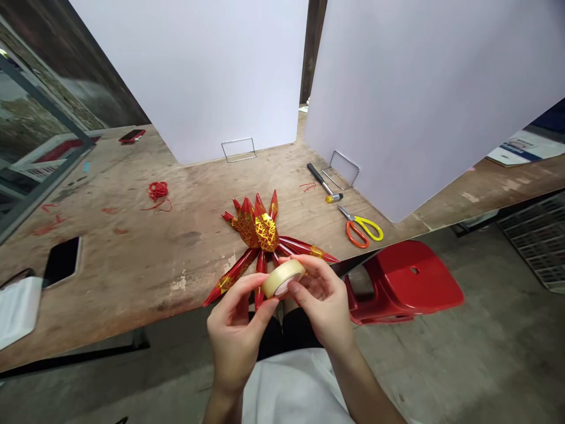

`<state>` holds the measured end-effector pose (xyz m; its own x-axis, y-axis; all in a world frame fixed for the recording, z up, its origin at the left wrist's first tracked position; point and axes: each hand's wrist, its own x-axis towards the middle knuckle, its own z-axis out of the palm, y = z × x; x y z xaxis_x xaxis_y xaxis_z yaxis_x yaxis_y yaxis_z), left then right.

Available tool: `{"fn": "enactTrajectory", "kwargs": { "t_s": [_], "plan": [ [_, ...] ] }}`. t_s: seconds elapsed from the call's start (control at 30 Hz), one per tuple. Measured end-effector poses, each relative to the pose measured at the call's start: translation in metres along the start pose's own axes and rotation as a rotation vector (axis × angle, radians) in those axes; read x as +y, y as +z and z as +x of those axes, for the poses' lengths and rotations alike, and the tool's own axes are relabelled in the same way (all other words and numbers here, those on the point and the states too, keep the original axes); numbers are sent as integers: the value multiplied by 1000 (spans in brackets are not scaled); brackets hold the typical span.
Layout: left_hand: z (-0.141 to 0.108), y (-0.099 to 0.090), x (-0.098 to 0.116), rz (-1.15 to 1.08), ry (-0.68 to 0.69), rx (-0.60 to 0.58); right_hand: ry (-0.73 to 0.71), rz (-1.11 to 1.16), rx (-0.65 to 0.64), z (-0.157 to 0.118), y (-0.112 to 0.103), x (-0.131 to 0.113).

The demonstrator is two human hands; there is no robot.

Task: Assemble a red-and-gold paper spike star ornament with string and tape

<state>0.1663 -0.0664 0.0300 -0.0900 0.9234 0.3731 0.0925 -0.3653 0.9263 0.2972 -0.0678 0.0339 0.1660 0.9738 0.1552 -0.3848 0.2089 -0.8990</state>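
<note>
Between my two hands is a roll of pale yellow tape (282, 275), held just above the table's front edge. My left hand (238, 324) pinches the roll's left side between thumb and fingers. On the other side, my right hand (324, 300) grips it, the thumb at the inner core. Just beyond the roll lies a red and gold folded-paper ornament (266, 232) with pointed spikes spreading out; its nearest spikes are partly hidden by my hands and the tape. Scissors (361, 227) with one orange and one yellow handle rest to the right, near a small hammer (324, 181).
Two white boards (212, 76) stand on wire supports at the back of the wooden table (132, 271). Red string (158, 190) lies bundled to the left, with a black phone (62, 261) nearer the edge. A red plastic stool (417, 274) stands at the right.
</note>
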Motion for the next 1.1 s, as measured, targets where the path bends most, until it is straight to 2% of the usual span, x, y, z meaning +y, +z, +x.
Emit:
{"fn": "enactTrajectory", "kwargs": {
  "t_s": [0.13, 0.2, 0.27, 0.33, 0.43, 0.57, 0.67, 0.77, 0.9, 1.0, 1.1],
  "plan": [
    [-1, 0, 7, 183, 131, -23, -267, -327, 146, -3, -4, 11],
    [-1, 0, 9, 195, 167, -72, -326, -460, 185, -4, -5, 16],
    [-3, 0, 9, 149, 149, -143, -228, -441, 209, -5, -4, 18],
    [-5, -1, 6, 100, 105, -205, -48, -322, 229, -4, -2, 19],
    [-5, -2, 0, 66, 48, -226, 170, -170, 208, -2, 1, 16],
    [-2, 0, -8, -18, -47, -286, 292, -70, 157, 1, 0, 16],
    [1, 2, -12, -110, -128, -314, 320, -55, 102, 1, -3, 18],
    [2, 5, -14, -159, -145, -289, 311, -107, 69, 2, -8, 17],
    [2, 7, -14, -200, -170, -268, 159, -257, 81, 2, -15, 5],
    [0, 8, -14, -214, -183, -253, 58, -282, 104, 1, -20, -8],
    [-2, 8, -18, -177, -163, -242, 124, -271, 31, -2, -23, -17]
  ]
}}
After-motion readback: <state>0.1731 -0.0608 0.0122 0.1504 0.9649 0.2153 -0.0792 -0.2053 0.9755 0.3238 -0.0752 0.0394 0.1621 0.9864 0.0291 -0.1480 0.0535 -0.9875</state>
